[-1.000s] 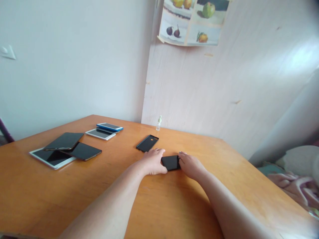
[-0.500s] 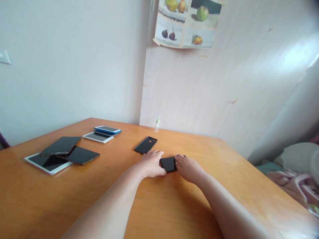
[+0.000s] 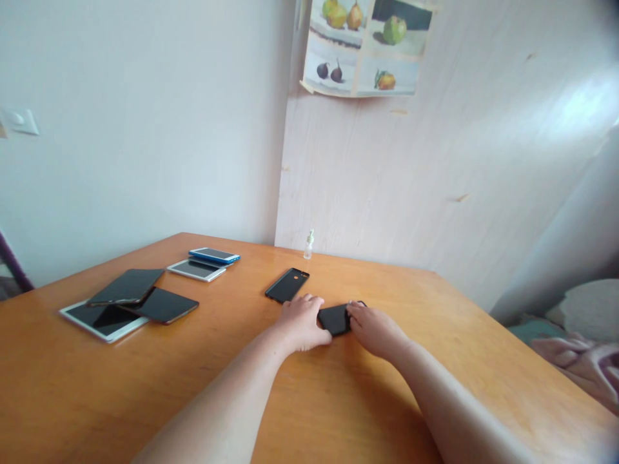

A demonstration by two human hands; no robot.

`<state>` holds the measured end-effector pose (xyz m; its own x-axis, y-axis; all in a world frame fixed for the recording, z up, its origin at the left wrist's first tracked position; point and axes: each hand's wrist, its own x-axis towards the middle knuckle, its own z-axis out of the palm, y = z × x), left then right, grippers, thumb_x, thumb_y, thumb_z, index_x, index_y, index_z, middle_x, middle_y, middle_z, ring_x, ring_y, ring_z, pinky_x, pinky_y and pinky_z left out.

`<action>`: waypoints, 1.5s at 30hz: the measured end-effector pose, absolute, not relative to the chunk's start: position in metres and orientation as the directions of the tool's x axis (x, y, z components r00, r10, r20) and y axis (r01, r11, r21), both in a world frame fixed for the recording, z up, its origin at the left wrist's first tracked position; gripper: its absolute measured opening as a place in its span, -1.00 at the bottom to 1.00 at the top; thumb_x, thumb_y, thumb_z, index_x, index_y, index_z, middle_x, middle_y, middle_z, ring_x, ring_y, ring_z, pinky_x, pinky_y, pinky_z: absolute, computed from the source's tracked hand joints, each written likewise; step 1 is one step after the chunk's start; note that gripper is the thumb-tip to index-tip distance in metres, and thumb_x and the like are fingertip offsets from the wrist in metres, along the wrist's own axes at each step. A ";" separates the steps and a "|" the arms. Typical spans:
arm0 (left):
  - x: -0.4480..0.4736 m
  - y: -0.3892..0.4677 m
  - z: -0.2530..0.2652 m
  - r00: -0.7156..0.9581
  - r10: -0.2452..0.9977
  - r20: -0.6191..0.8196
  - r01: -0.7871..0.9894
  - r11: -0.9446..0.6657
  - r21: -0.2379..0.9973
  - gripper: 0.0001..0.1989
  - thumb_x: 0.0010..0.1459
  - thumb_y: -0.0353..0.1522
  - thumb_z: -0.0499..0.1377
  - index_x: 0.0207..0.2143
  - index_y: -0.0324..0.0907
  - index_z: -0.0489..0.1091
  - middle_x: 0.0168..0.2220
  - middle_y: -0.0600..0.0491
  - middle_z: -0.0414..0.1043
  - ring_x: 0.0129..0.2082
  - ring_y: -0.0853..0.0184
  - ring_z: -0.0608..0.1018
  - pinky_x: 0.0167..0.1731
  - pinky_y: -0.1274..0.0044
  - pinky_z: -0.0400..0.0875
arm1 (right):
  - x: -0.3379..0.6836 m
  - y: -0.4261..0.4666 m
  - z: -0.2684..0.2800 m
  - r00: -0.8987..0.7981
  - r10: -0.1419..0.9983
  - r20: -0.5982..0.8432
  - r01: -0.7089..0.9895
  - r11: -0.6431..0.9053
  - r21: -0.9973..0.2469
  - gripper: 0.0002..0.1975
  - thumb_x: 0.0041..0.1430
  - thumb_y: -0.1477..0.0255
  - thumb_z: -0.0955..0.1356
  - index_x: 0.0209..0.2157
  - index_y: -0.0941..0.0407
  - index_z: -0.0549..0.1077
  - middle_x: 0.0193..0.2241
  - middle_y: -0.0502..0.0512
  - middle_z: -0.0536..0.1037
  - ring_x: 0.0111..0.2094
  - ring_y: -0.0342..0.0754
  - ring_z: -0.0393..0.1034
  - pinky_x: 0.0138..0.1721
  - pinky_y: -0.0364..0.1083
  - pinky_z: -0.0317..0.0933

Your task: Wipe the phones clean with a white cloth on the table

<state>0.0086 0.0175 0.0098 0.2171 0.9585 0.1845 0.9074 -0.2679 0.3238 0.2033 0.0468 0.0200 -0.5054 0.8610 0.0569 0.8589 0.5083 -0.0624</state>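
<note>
A black smartphone [image 3: 334,319] lies on the wooden table with its dark screen facing up. My left hand [image 3: 302,322] is curved around its left end, thumb at the near edge and fingers at the far side. Over the right end rests my right hand [image 3: 377,330], its fingers bent across the phone and covering part of it. Just beyond my left hand is a black phone case [image 3: 287,285], its hollow side up and a small hole near one end.
At left, two dark tablets [image 3: 126,287] [image 3: 169,305] overlap a white tablet [image 3: 104,325]. Behind them a blue phone [image 3: 214,256] rests partly on a smaller white tablet [image 3: 196,269]. A small pump bottle [image 3: 309,245] stands by the wall. The table [image 3: 309,412] has its right edge beside some bedding [image 3: 578,361].
The whole scene sits slightly further right in view, as my head has turned a little left. Both hands stay at the smartphone with hardly any change of grip.
</note>
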 end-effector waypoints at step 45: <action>0.014 0.018 0.006 0.182 0.968 0.173 0.928 -0.227 0.294 -0.44 -0.09 -0.05 0.22 -0.02 -0.02 0.31 -0.01 -0.04 0.36 0.04 0.04 0.39 -0.05 0.28 0.31 | 0.213 0.044 0.029 -0.475 0.879 -0.041 0.880 0.474 -0.030 -0.62 0.20 0.55 0.15 -0.02 0.18 0.43 0.07 0.28 0.45 0.07 0.08 0.35 0.04 -0.03 0.16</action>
<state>0.0142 0.0180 0.0061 0.1820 0.9680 0.1731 0.9285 -0.2271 0.2939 0.2127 0.0441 0.0290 -0.4754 0.8788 -0.0411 0.8797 0.4745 -0.0302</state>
